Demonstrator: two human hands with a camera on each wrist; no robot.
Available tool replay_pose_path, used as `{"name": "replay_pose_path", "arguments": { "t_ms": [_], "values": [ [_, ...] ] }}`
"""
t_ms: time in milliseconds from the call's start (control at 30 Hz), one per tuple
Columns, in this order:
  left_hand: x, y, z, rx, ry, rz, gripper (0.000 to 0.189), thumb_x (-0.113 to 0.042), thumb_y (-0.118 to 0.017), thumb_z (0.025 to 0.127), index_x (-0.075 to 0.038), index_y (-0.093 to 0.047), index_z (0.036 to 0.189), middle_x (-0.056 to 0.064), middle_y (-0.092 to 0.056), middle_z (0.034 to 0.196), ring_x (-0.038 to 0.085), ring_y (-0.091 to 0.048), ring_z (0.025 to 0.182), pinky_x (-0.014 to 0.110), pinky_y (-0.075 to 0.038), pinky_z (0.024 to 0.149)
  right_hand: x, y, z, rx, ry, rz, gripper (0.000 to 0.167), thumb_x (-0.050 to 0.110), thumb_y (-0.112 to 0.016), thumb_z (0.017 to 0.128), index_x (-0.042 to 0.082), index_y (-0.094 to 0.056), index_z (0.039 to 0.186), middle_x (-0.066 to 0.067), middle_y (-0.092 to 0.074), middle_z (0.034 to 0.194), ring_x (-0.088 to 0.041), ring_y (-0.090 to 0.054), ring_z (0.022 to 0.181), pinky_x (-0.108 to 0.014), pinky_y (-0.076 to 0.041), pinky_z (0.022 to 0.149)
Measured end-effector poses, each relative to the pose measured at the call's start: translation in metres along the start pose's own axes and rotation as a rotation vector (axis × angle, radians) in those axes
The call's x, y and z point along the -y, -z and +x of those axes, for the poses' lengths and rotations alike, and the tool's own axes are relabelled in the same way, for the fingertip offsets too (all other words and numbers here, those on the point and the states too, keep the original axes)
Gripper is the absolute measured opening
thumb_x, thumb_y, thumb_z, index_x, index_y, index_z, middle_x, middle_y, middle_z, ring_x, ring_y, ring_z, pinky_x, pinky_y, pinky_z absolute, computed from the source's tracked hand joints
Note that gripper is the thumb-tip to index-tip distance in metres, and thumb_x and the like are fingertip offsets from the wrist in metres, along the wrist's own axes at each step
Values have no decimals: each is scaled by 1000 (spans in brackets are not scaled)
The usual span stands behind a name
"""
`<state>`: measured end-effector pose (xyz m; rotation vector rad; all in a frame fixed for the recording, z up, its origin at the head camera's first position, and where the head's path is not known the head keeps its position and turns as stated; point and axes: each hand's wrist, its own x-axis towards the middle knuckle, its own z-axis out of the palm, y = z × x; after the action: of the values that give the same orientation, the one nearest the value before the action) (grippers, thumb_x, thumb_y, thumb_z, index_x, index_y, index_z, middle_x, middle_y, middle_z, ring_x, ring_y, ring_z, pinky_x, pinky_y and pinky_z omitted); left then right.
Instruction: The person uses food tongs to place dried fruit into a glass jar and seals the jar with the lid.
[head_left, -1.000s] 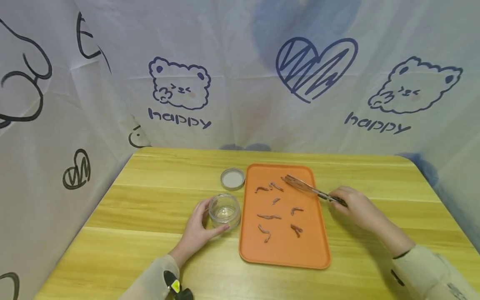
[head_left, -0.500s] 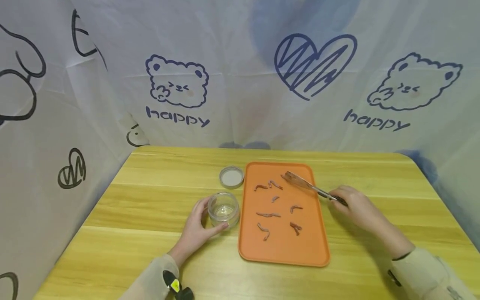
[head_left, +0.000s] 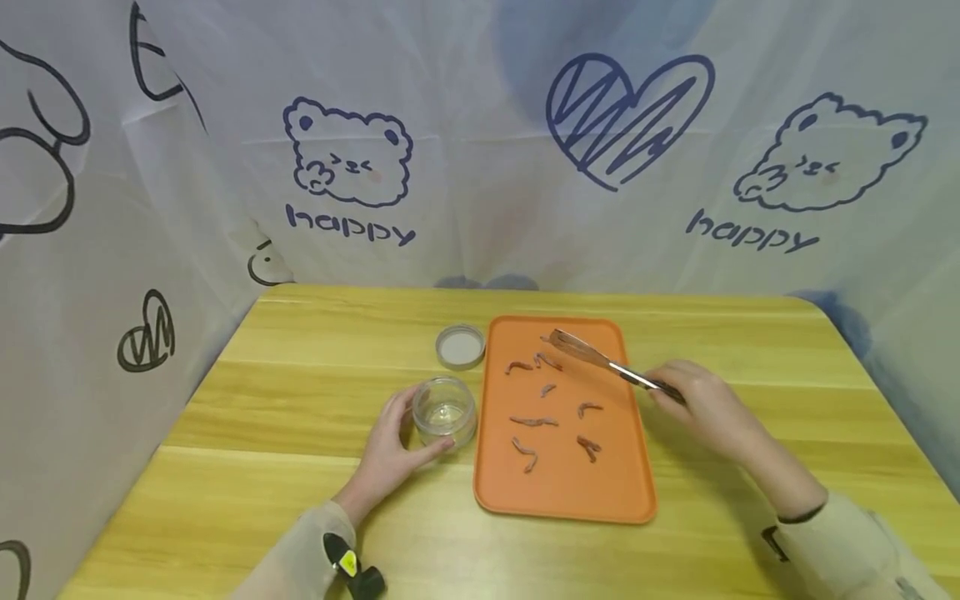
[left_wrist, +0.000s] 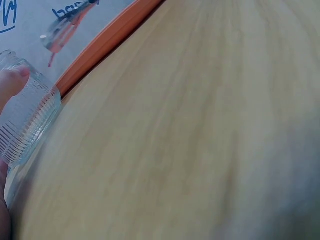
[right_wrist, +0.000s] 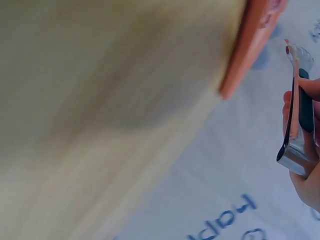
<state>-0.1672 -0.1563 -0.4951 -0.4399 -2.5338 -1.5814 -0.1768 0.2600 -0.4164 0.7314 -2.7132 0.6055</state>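
Left hand: curled round your jar, likely to steady it.
Right hand: you grip tongs, a strip in their tip above the orange tray.
Lid: off, presumably leaving your jar's mouth reachable.

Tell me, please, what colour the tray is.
The tray is plain orange; the head view shows it best.

On the wood-grain table before me I have an orange tray lying flat, a round lid just to its left, and a clear jar standing nearer me
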Motion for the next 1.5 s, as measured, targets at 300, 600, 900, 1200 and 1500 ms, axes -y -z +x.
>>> {"name": "replay_pose_path", "arguments": {
  "t_ms": [300,600,900,1200,1500],
  "values": [
    [-1,0,0,-9,-9,1,86,-30,-87,69,-10,-42,139,10,-49,132,27,-48,122,44,-37,107,44,10,14,-8,155,2,17,2,-73,81,3,-70,98,-4,-63,90,-16,-56,77,-32,-51,59],
    [-18,3,-1,-7,-2,7,84,-16,-86,70,-2,-41,139,18,-47,133,32,-48,122,43,-37,107,69,8,25,-2,234,25,19,5,-73,81,7,-70,100,0,-64,91,-11,-56,77,-27,-50,58],
    [-33,6,-2,8,19,4,81,-11,-85,72,4,-40,138,24,-46,133,37,-46,123,44,-36,108,86,-2,31,48,289,54,16,7,-72,83,9,-71,99,4,-62,89,-11,-55,80,-27,-52,63],
    [-2,2,1,7,12,-8,86,-24,-87,70,-7,-41,140,12,-47,135,28,-47,124,42,-35,108,92,-10,31,88,313,74,14,6,-71,85,8,-70,99,4,-61,89,-10,-54,79,-25,-52,63],
    [-3,3,0,4,7,-4,84,-30,-86,70,-9,-42,139,8,-47,134,25,-47,123,39,-36,108,96,-13,32,113,300,65,13,9,-70,86,8,-70,99,3,-62,91,-10,-55,81,-25,-52,65]
  ]
}}
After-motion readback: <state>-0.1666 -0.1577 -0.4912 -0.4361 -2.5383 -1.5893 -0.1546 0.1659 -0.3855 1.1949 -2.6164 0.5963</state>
